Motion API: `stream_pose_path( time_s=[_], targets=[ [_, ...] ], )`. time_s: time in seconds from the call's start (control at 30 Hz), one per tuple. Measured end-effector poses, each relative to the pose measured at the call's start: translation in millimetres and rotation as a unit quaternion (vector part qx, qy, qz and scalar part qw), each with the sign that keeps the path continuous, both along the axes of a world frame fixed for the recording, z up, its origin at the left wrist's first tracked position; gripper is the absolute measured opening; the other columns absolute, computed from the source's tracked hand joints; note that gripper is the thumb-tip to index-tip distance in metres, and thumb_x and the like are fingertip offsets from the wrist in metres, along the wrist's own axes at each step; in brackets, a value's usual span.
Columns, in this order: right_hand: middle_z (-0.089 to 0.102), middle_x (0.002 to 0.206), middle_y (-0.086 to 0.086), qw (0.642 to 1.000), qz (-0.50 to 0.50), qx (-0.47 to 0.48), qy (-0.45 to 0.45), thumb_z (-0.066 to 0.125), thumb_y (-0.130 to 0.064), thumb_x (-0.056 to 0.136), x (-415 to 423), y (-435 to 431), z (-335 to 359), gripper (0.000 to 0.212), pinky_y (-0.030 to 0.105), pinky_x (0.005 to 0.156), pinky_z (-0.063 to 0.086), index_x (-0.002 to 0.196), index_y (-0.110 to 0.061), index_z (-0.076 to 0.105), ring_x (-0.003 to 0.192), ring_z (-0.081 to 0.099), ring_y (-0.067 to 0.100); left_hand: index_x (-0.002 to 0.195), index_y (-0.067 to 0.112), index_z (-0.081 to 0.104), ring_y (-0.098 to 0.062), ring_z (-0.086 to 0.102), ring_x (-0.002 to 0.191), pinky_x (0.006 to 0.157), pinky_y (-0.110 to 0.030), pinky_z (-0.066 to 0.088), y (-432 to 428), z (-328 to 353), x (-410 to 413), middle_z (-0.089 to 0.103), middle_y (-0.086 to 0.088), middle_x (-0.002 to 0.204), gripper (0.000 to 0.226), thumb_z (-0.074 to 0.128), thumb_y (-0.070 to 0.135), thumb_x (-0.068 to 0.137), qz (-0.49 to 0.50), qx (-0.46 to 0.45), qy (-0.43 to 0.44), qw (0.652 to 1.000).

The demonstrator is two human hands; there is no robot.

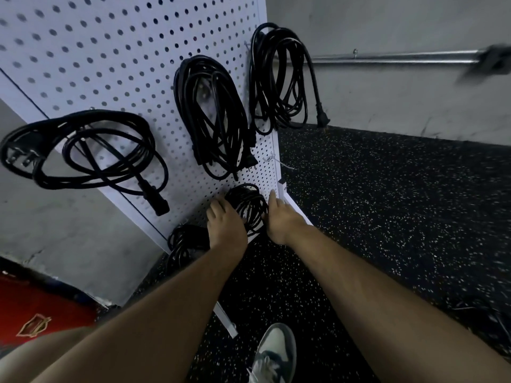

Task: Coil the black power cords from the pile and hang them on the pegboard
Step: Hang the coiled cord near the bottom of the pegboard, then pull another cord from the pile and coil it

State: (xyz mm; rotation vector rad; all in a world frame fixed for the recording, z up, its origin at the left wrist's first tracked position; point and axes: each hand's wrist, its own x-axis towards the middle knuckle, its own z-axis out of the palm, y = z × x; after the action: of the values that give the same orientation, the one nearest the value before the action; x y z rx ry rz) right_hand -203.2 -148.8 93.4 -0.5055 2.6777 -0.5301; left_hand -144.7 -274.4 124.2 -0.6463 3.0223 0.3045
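Looped black cord (249, 210), perforated white pegboard (110, 51)

pegboard (132, 48) white, regular grid of dark holes. cords (221, 142) black. floor (387, 205) black, white speckles. shoe (276, 351) white with grey-green panels.

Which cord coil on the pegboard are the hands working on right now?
The small coil low on the pegboard, near its right edge, between the left hand and right hand. The three larger coils higher up hang untouched.

Both bare arms outstretched, left hand (225, 225) and right hand (279, 222) close together, backs upward.
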Motion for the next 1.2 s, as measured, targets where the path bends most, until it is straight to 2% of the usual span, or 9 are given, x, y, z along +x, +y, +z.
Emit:
stream_pose_path(
  time_s=[0.1,0.17,0.27,0.37,0.57,0.77,0.9,1.07,1.2],
  targets=[
    [0.012,0.167,0.016,0.999,-0.028,0.023,0.005,0.054,-0.021,0.102,10,-2,8,0.091,0.046,0.117,0.032,0.159,-0.007,-0.016,0.151,0.02,0.034,0.157,-0.004,-0.005,-0.036,0.013,0.151,0.121,-0.039,0.022,7,0,13,0.007,-0.022,0.163,0.088,0.052,0.038,0.105,0.005,-0.024,0.021,0.999],
    [0.022,0.163,0.015,0.998,-0.029,0.039,0.038,0.055,-0.023,0.102,20,1,14,0.085,0.047,0.11,0.039,0.16,-0.01,-0.005,0.146,0.03,0.034,0.158,0.001,0.002,-0.035,0.016,0.15,0.12,-0.04,0.023,12,2,26,0.01,-0.02,0.162,0.08,0.051,0.034,0.104,-0.006,-0.047,0.053,0.997],
    [0.04,0.152,0.012,0.993,-0.006,0.035,0.109,0.045,-0.03,0.105,39,16,25,0.06,0.044,0.099,0.045,0.157,-0.014,0.018,0.134,0.044,0.033,0.156,0.01,0.018,-0.032,0.026,0.146,0.115,-0.039,0.026,29,4,44,0.023,-0.014,0.159,0.064,0.049,0.027,0.103,-0.098,-0.093,0.084,0.987],
    [0.044,0.149,0.01,0.99,0.014,0.044,0.13,0.048,-0.028,0.102,61,42,35,0.057,0.044,0.1,0.045,0.154,-0.014,0.028,0.132,0.046,0.031,0.154,0.017,0.022,-0.023,0.033,0.14,0.11,-0.035,0.029,59,2,44,0.031,-0.003,0.154,0.058,0.046,0.025,0.102,-0.187,-0.1,0.075,0.974],
    [0.042,0.15,0.008,0.99,-0.097,0.069,0.075,0.049,-0.03,0.102,110,130,6,0.061,0.044,0.102,0.046,0.155,-0.012,0.025,0.133,0.047,0.029,0.158,0.014,0.013,-0.021,0.031,0.143,0.115,-0.035,0.027,145,-26,52,0.027,-0.003,0.159,0.068,0.047,0.029,0.101,-0.327,-0.148,0.0,0.933],
    [0.036,0.154,0.009,0.975,-0.206,0.086,-0.021,0.059,-0.031,0.098,172,241,-49,0.077,0.045,0.106,0.046,0.158,-0.011,0.017,0.138,0.042,0.029,0.16,0.015,0.011,-0.024,0.03,0.146,0.119,-0.039,0.026,263,-78,76,0.026,-0.004,0.161,0.079,0.057,0.029,0.097,-0.452,-0.116,-0.119,0.876],
    [0.038,0.152,0.01,0.954,-0.279,0.078,-0.073,0.058,-0.033,0.097,217,310,-87,0.075,0.045,0.106,0.047,0.157,-0.01,0.02,0.136,0.044,0.03,0.161,0.016,0.008,-0.023,0.029,0.148,0.121,-0.038,0.024,341,-117,104,0.022,-0.002,0.163,0.086,0.062,0.025,0.095,-0.516,-0.091,-0.179,0.833],
    [0.034,0.154,0.009,0.926,-0.327,0.079,-0.172,0.066,-0.026,0.092,252,363,-128,0.077,0.048,0.11,0.039,0.156,-0.017,0.023,0.142,0.037,0.031,0.162,0.026,0.003,-0.03,0.026,0.149,0.121,-0.042,0.021,396,-160,129,0.009,-0.008,0.167,0.095,0.067,0.025,0.091,-0.529,-0.088,-0.297,0.79],
    [0.024,0.162,0.008,0.907,-0.343,0.038,-0.241,0.058,-0.033,0.096,274,379,-172,0.074,0.051,0.114,0.034,0.158,-0.029,0.019,0.146,0.032,0.032,0.16,0.044,0.003,-0.035,0.011,0.154,0.122,-0.047,0.022,410,-201,137,-0.016,-0.005,0.169,0.081,0.056,0.037,0.099,-0.472,-0.069,-0.398,0.783]
  ],
)
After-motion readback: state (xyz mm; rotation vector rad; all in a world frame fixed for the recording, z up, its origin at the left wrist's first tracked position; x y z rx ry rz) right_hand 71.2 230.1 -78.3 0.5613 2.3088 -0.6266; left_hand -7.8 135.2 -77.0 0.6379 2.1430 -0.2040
